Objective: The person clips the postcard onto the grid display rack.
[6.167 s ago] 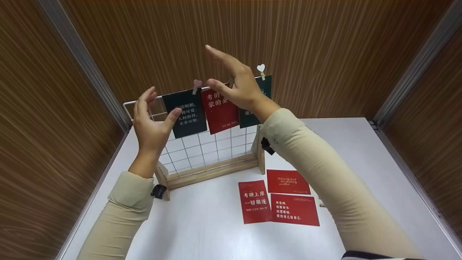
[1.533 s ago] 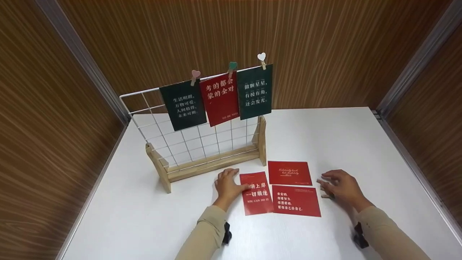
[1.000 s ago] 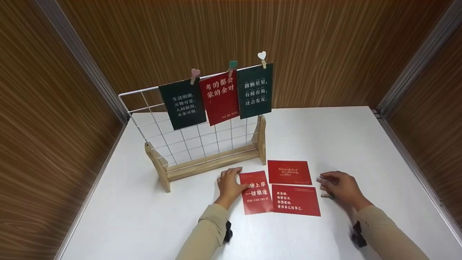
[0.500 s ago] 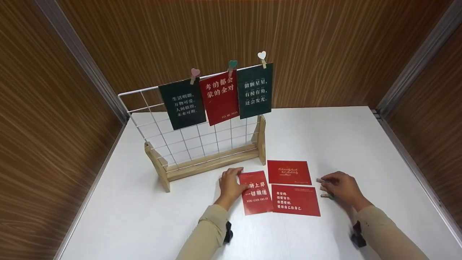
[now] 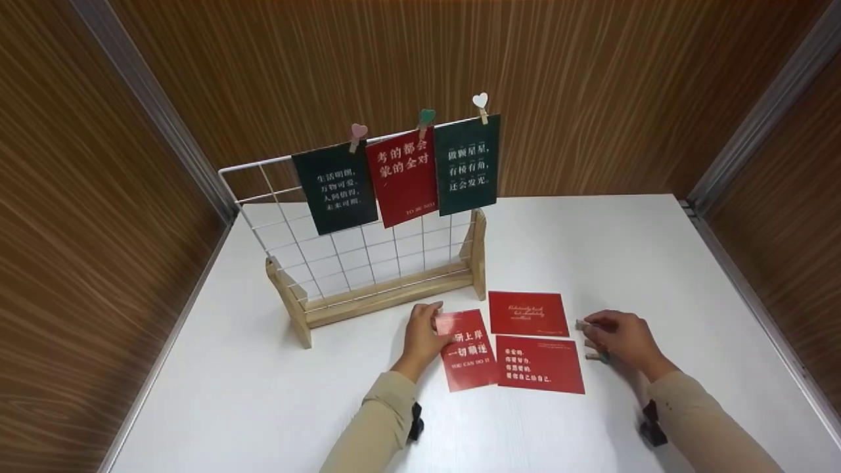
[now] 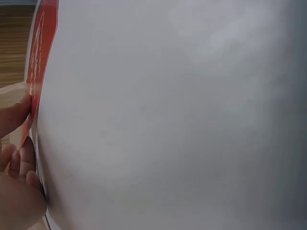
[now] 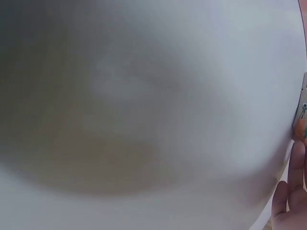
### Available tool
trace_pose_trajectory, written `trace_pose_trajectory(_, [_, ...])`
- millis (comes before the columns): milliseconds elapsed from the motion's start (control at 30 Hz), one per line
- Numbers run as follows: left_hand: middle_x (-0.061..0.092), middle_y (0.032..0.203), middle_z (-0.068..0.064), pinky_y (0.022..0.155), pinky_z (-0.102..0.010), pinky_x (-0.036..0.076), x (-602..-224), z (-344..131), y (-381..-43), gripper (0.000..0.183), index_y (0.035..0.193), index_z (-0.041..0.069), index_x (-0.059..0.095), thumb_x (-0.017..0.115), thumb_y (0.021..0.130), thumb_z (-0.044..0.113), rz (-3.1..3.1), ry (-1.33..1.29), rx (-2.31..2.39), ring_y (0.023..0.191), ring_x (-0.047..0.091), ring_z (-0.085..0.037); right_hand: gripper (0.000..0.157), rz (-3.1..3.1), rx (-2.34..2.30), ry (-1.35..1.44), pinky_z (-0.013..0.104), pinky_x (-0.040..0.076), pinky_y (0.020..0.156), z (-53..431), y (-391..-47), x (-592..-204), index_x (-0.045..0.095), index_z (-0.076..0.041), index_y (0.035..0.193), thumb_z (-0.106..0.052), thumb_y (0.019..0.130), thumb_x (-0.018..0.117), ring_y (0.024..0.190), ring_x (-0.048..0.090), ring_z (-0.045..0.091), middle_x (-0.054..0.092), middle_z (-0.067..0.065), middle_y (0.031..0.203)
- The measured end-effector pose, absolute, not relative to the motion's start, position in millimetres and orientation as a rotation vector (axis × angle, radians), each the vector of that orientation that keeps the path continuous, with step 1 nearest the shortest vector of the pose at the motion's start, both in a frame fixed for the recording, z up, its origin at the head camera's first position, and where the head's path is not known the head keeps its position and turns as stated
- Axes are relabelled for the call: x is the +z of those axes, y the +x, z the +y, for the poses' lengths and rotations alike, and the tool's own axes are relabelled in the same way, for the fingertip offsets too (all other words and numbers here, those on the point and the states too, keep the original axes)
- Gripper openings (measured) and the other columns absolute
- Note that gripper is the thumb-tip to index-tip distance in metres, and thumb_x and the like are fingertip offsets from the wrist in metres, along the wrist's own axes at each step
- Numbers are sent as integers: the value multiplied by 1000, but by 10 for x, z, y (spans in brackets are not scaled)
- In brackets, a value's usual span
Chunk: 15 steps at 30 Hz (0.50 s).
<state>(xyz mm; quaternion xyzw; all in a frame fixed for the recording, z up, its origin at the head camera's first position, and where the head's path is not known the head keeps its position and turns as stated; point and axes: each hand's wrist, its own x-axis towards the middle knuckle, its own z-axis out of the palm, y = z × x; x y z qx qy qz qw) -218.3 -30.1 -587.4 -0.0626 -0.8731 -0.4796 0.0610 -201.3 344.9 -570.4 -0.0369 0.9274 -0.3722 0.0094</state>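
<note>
My left hand (image 5: 422, 338) is at the left edge of an upright red card (image 5: 470, 368) on the white table. Its thumb lies on the card's printed face and its fingers bend at the edge, pinching it; the left wrist view shows this red card (image 6: 42, 48) edge-on. Over at the right, my right hand (image 5: 624, 336) pinches a small wooden clothespin (image 5: 581, 324) between thumb and fingertips. Other clothespins (image 5: 593, 357) lie under that hand, partly hidden. In the right wrist view my right hand (image 7: 293, 206) shows only at the edge.
Two more red cards, an upper one (image 5: 529, 322) and a lower one (image 5: 542, 378), lie between the hands. Behind stands a white wire grid rack (image 5: 348, 253) with a wooden base (image 5: 394, 293). Three cards hang from its top, held by heart clothespins (image 5: 359, 131).
Both hands have come down from the rack's top to the table. Over the last second, the left fingers bend closer around the card's edge and the right hand's clothespin rises slightly.
</note>
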Motion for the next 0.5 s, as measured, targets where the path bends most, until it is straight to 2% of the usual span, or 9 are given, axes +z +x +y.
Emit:
trace_pose_trajectory(133, [51,104,-11,66,-26,47,-5857,-314,-2201,69,126,-4,55,85,64,-2,-2665,-167,-1479,75,50,-14,22,2884,-1176,-112,36,51,78,3439,-2032,-5674,68,-6,109,-16,89,69,93,62,27,67,10,105])
trace_pose_trajectory(233, [52,104,-13,74,-30,49,-5841,-329,-2215,69,126,-4,56,85,64,0,-2685,-158,-1483,81,53,-20,22,2894,-1182,-130,38,50,79,3429,-2046,-5657,69,-7,108,-18,89,69,94,62,27,67,10,105])
trace_pose_trajectory(367, [56,102,-13,87,-36,47,-5822,-355,-2229,59,117,-3,62,86,62,2,-2699,-153,-1487,93,56,-27,20,2923,-1194,-164,37,50,78,3409,-2065,-5645,70,-8,105,-18,88,70,93,63,25,68,8,103])
trace_pose_trajectory(500, [55,97,-10,87,-38,47,-5797,-387,-2237,47,106,0,65,84,63,0,-2709,-135,-1567,93,56,-27,19,2922,-1214,-175,34,50,77,3382,-2069,-5628,70,-7,105,-14,87,71,92,63,26,69,9,102])
